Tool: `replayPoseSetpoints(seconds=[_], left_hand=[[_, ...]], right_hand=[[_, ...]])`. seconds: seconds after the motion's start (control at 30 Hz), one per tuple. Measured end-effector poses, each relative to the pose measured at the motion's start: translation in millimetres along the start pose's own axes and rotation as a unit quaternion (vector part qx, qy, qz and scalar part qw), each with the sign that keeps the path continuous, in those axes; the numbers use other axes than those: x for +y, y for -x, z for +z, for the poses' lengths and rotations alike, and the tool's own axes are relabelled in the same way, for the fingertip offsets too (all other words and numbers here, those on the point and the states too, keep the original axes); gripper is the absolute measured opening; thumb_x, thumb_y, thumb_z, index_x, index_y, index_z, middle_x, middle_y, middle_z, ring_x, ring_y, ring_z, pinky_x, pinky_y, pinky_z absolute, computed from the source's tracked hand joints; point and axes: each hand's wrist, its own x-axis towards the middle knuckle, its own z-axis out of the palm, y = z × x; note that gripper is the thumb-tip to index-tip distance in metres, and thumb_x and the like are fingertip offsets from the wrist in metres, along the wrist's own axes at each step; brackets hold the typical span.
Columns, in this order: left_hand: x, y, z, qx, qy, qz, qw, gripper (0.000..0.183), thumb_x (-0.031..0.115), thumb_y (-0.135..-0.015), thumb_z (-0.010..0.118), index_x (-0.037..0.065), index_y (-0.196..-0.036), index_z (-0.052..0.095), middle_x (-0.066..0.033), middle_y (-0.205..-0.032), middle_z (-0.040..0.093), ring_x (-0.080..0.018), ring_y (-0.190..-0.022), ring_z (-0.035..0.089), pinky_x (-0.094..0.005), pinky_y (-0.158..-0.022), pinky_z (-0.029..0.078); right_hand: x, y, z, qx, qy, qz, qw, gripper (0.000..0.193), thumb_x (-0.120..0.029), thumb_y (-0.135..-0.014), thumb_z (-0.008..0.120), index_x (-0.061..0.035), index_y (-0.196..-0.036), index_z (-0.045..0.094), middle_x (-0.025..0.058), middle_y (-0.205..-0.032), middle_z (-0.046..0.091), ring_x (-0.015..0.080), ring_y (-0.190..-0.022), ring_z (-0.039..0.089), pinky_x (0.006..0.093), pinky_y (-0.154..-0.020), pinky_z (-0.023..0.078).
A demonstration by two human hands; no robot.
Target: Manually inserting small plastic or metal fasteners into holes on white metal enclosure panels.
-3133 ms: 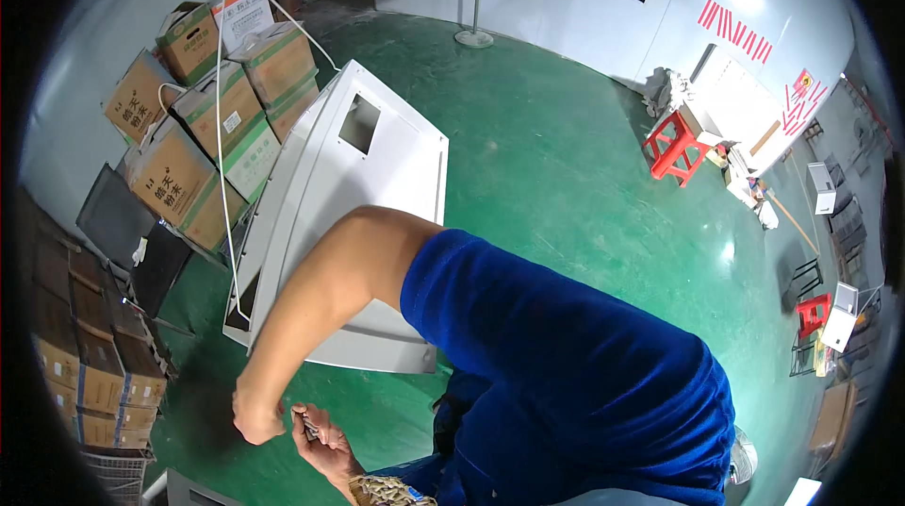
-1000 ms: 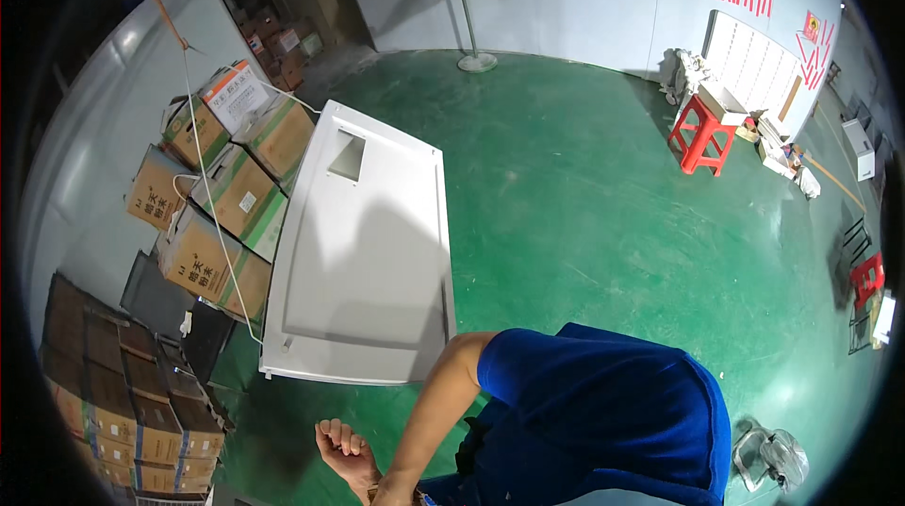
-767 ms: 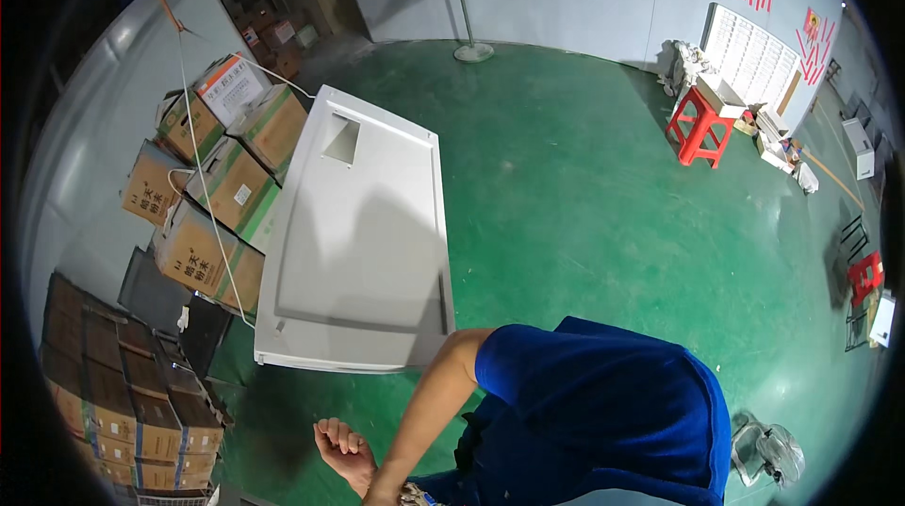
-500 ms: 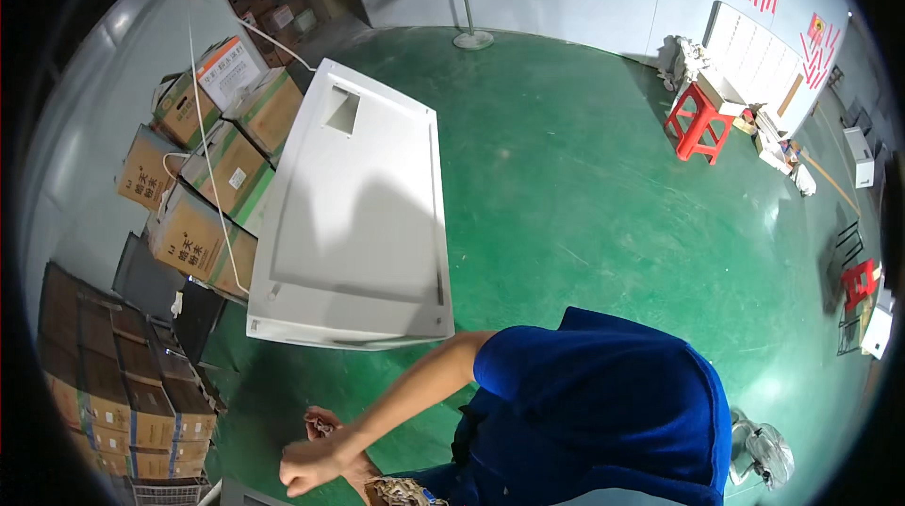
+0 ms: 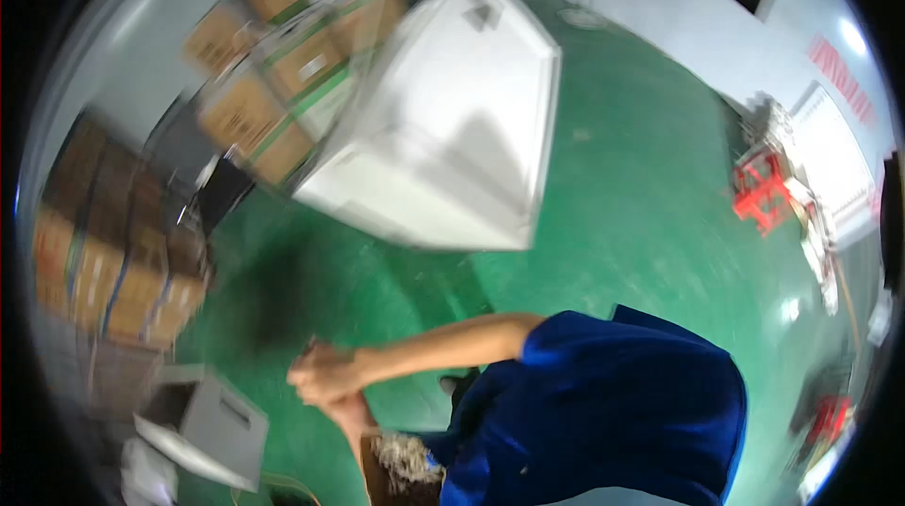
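Observation:
My right arm, in a blue short sleeve, reaches left across the view. My right hand (image 5: 332,379) looks closed, with its fingers curled; whatever they hold, if anything, is hidden. From below, my left forearm rises and crosses beneath the right wrist. The left hand (image 5: 319,352) lies mostly behind the right one, and its fingers are blurred. Beside the left forearm, against my blue clothing, sits a brown open container (image 5: 377,480) with a bundle of pale, stringy rags (image 5: 407,461) in it. Ahead of the hands stands a large white panel-like box (image 5: 462,100) with a square cutout.
Cartons (image 5: 250,110) are stacked left of the white box, and strapped cartons (image 5: 118,251) stand farther left. A grey-white metal cabinet (image 5: 222,426) lies on the green floor (image 5: 641,223) at lower left. A red stool (image 5: 762,190) stands by the right wall.
The view has swung, so the white box sits higher and farther right. My hands have come together and overlap more. The grey-white cabinet has come into view at lower left.

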Motion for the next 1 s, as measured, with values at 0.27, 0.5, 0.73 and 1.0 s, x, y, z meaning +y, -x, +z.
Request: replayPoseSetpoints(seconds=[0.27,0.5,0.73,1.0], left_hand=[[-18.0,-2.4,-1.0,-0.052,0.424,-0.02,0.904,0.033,0.03,-0.095,0.043,0.006,-0.117,0.046,-0.0089,-0.114,0.051,-0.0194,-0.107,0.05,-0.0339,-0.09,0.046],[3.4,-11.7,-6.1,0.053,0.46,-0.045,0.885,0.031,0.028,-0.095,0.042,0.006,-0.116,0.047,-0.0102,-0.114,0.052,-0.0207,-0.105,0.052,-0.0343,-0.089,0.047],[36.0,-15.7,-68.4,0.106,0.48,-0.032,0.87,0.03,0.027,-0.095,0.042,0.005,-0.116,0.048,-0.0115,-0.114,0.053,-0.022,-0.103,0.054,-0.0348,-0.088,0.047],[67.7,-6.9,-138.9,0.178,0.468,-0.001,0.866,0.029,0.025,-0.095,0.041,0.005,-0.114,0.049,-0.013,-0.114,0.054,-0.0235,-0.101,0.056,-0.0353,-0.087,0.049]], right_hand=[[12.2,-16.8,-39.8,-0.031,-0.124,-0.118,0.985,0.02,-0.025,-0.066,0.073,-0.0112,-0.061,0.059,0.0029,-0.079,0.056,0.0195,-0.077,0.057,0.0361,-0.072,0.044],[5.6,-25.9,-16.3,-0.077,-0.243,-0.066,0.965,0.032,-0.03,-0.065,0.076,-0.0079,-0.06,0.053,0.0035,-0.081,0.055,0.0221,-0.072,0.053,0.0351,-0.066,0.043],[-32.4,-70.6,50.2,-0.104,-0.291,-0.071,0.948,0.035,-0.031,-0.064,0.078,-0.0076,-0.06,0.052,0.0042,-0.061,0.056,0.024,-0.068,0.057,0.0362,-0.067,0.044],[-71.6,-106.5,113.6,-0.129,-0.403,0.015,0.906,0.037,-0.02,-0.065,0.082,-0.0069,-0.057,0.048,0.0018,-0.05,0.051,0.015,-0.047,0.053,0.0295,-0.046,0.042]])
